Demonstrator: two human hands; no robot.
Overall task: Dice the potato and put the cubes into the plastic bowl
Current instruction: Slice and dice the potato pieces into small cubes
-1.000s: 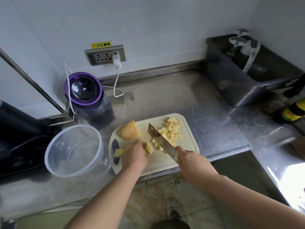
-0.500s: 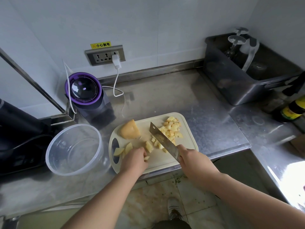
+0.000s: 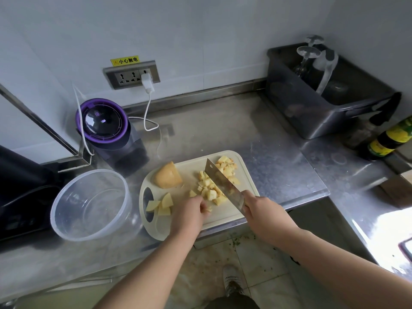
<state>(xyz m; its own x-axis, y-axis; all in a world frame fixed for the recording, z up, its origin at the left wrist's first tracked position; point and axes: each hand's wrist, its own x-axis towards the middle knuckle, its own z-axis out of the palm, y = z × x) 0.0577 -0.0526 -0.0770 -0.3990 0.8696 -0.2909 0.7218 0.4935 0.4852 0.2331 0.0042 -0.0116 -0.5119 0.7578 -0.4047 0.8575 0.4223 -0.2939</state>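
Observation:
A cream cutting board (image 3: 244, 216) lies at the counter's front edge. On it sit a large uncut potato chunk (image 3: 167, 176), a few potato slices (image 3: 161, 205) at its left end, and several potato cubes (image 3: 225, 172) spread across its middle and far right corner. My right hand (image 3: 263, 214) grips a cleaver (image 3: 223, 182) whose blade rests among the cubes. My left hand (image 3: 189, 211) is curled over small potato pieces at the board's near side. The clear plastic bowl (image 3: 66, 224) stands left of the board with nothing in it.
A purple-rimmed appliance (image 3: 107, 128) with a white cable stands behind the bowl. A dark device (image 3: 20, 192) sits at far left. A grey tub (image 3: 316, 103) with glassware is at back right, with a dark bottle (image 3: 390, 141) beside it.
The cleaver has swung to the right, pushing freshly cut cubes toward the pile. My left hand has drawn back toward me, uncovering the slices at the board's left end.

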